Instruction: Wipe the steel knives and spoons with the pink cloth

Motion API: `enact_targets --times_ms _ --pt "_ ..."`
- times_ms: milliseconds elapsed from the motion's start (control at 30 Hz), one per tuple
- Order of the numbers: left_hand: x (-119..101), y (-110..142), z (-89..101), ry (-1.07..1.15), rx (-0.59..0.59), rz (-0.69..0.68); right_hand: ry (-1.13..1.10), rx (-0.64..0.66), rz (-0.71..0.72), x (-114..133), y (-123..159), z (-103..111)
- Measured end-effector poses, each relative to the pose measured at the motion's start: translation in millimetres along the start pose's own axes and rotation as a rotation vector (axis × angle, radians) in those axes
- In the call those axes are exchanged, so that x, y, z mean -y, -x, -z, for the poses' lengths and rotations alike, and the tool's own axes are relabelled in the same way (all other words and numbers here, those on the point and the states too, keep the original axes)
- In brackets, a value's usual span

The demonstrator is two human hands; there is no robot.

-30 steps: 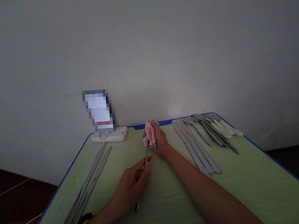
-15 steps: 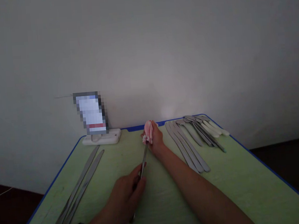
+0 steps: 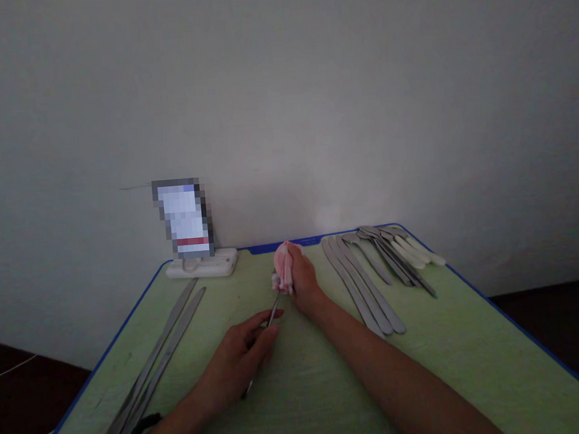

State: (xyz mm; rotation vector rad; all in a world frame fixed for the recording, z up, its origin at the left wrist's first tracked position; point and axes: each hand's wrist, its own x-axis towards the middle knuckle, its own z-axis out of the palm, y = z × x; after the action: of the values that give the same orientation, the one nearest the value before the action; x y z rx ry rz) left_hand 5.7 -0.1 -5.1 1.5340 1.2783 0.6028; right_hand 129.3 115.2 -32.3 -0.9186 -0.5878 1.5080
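In the head view my left hand (image 3: 247,354) is closed around the handle part of a slim metal table knife (image 3: 274,305), which slants away from me. Its far end is hidden inside a bunched pink cloth (image 3: 283,264). My right hand (image 3: 304,279) grips that cloth, folded around the knife's end above the table's far middle. Two long table knives (image 3: 155,361) lie side by side to the left of my left hand. To the right of my right hand lie three more table knives (image 3: 363,291) in a row.
A pile of spoons and other cutlery (image 3: 390,256), some white-handled (image 3: 417,252), lies at the back right. A blurred phone (image 3: 184,218) stands on a white base (image 3: 203,265) at the back left. The green table (image 3: 304,403) has a blue edge and meets a wall (image 3: 281,110).
My left hand has shifted slightly forward along with the knife, and the two hands are closer together. The cloth has come slightly nearer and spread a little. The view has moved slightly.
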Motion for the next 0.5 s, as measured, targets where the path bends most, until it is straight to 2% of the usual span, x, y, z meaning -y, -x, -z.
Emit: enact_targets --times_ms 133,233,367,500 --pt "-4.4 9.8 2.3 -0.074 0.047 -0.059 -0.179 -0.061 -0.024 13.2 -3.0 0.7" --pt "-0.7 13.0 -0.2 -0.108 0.026 -0.079 -0.235 -0.064 -0.050 19.9 -6.9 0.3" --pt "6.1 10.8 -3.4 -0.146 -0.046 -0.013 -0.254 -0.041 -0.082 20.7 -9.9 2.3" --pt "9.9 10.3 -1.7 -0.123 -0.079 -0.056 -0.180 0.017 -0.060 17.2 -12.0 5.3"
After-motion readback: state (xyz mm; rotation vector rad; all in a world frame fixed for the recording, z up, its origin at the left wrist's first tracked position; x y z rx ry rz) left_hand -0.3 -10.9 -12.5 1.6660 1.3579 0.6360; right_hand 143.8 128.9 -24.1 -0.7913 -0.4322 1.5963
